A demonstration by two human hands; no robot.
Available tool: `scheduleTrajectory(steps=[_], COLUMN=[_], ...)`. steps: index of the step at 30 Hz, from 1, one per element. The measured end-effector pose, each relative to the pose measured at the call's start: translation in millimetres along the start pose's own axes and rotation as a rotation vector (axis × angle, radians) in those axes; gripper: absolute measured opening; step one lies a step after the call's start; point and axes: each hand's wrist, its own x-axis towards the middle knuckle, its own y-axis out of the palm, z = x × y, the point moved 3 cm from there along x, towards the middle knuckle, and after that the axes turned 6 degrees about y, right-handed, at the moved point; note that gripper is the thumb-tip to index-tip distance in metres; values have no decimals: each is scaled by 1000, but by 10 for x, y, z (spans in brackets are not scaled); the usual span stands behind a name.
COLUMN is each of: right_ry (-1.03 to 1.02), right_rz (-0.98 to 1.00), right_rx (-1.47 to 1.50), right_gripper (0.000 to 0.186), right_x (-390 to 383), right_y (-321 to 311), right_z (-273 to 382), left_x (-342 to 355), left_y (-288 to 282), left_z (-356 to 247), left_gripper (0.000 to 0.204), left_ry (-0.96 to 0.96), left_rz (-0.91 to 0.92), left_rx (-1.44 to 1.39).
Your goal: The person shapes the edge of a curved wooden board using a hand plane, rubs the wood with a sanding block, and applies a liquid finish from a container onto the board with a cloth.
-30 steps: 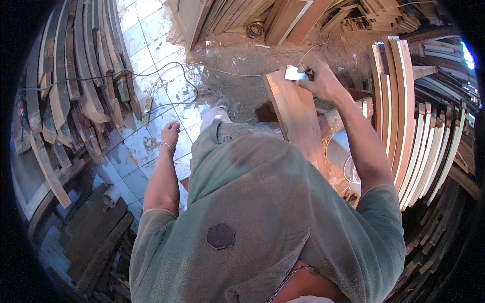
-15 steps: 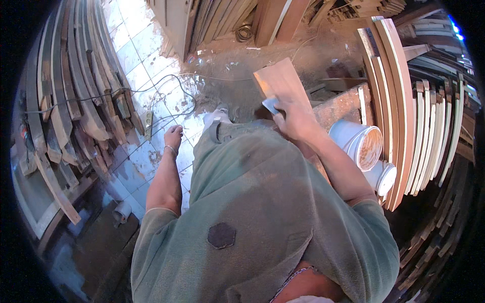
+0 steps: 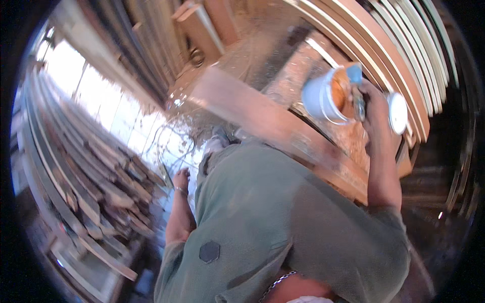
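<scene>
My right hand (image 3: 375, 106) grips a putty knife (image 3: 355, 74) by its handle, and the wide blade, which looks bluish, points up and away from me. The knife is at the mouth of a white bucket (image 3: 314, 97) with orange-brown paste in and around its opening. Whether the blade touches the bucket, I cannot tell. In front of me a long flat wooden board (image 3: 273, 118) lies slantwise, its far end blurred. My left hand (image 3: 181, 180) hangs low at my side with curled fingers, and nothing shows in it.
A second white container (image 3: 397, 113) stands right of the bucket on the stained work surface (image 3: 290, 76). Long planks (image 3: 404, 65) lean behind them. Stacked timber (image 3: 86, 177) fills the left side, and a cable (image 3: 166, 139) lies on the tiled floor.
My right hand has lifted the putty knife off the board and carried it right to the bucket. The view has turned right. My left hand still hangs with curled fingers.
</scene>
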Motion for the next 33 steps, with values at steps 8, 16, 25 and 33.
scheduleTrajectory(steps=[8,16,25,33], right_ry=[45,-44,195,200], right_rz=[57,193,151,205], right_rx=[-358,-734,-757,-580], right_gripper=[15,16,16,19], right_x=[585,1216,1448,1067], right_y=[-500,-335,-342,-397], right_z=[-371,-736,-1014,-607], left_x=[-248,-457,-993,-951], left_y=[102,144,361,252], left_z=[-396,-782,-871,-692], left_gripper=[24,15,16,21], left_ry=[284,463,262,176], left_rz=[251,247,135,84], left_rx=[277,365,236,204])
